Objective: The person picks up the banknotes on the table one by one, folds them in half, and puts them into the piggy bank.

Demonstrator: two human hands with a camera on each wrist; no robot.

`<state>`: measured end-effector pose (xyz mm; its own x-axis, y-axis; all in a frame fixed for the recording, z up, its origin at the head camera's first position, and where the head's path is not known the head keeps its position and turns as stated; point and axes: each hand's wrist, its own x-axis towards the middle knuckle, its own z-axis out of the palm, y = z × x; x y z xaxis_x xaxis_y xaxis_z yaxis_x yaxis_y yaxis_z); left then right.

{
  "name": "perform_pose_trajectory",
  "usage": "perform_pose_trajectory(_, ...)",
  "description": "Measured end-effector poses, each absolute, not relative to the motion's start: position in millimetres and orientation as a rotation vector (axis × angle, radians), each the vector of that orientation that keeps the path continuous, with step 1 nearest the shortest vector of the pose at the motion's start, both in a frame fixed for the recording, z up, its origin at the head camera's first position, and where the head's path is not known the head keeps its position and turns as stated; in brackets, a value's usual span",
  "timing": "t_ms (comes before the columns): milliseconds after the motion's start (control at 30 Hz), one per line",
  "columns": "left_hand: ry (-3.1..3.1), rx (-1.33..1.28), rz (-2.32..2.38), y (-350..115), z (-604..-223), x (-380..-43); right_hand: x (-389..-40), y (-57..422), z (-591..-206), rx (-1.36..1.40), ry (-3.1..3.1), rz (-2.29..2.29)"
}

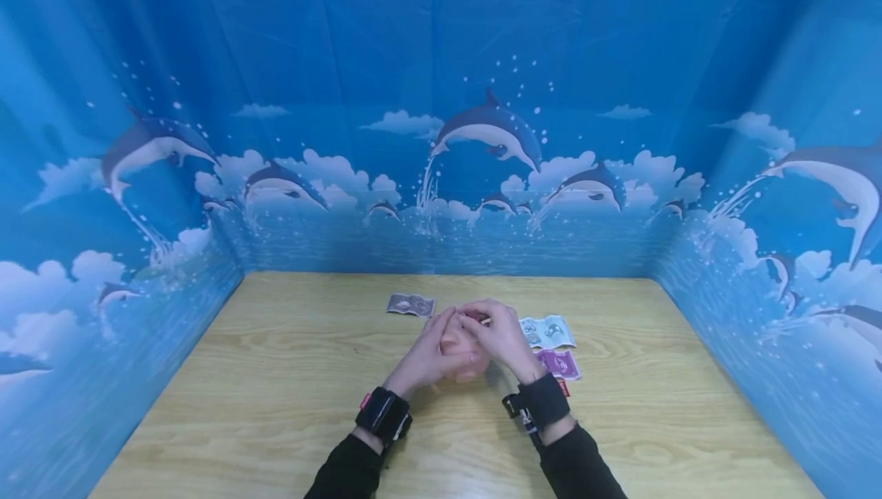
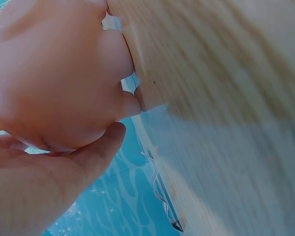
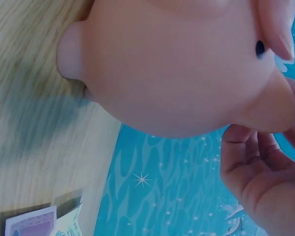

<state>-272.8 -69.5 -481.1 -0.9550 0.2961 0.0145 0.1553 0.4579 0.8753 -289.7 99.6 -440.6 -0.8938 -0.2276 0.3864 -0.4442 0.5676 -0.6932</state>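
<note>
A pink piggy bank (image 1: 458, 344) stands on the table between both hands, partly covered by them. My left hand (image 1: 429, 355) holds its left side; in the left wrist view the thumb (image 2: 105, 143) lies along the lower curve of the body. My right hand (image 1: 501, 337) is at the top of the bank. In the right wrist view its curled fingers (image 3: 238, 147) grip around the ear (image 3: 268, 110), close to the black eye (image 3: 259, 48). Short feet (image 3: 70, 53) of the bank meet the wooden surface.
A brownish play banknote (image 1: 411, 305) lies behind the left hand. To the right of the right hand are a pale blue-green note (image 1: 547, 332) and a purple note (image 1: 560, 364). Blue dolphin-print curtains (image 1: 441, 231) enclose the wooden table (image 1: 289, 392) at the back and sides.
</note>
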Motion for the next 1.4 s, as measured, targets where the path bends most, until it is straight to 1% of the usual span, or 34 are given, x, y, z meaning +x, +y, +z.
perform_pose_trajectory(633,2.571,0.396,1.507,-70.3,-483.8,-270.9,-288.3,94.3,-447.5,0.464,-2.528,1.219)
perform_pose_trajectory(1133,2.560,0.374,1.496,-70.1,-481.3,-271.4,-284.2,95.5,-445.4,0.531,-2.546,1.133)
perform_pose_trajectory(1400,2.563,0.377,1.490,-69.2,-478.7,-271.4,-283.6,99.1,-442.7,0.535,-2.556,1.158)
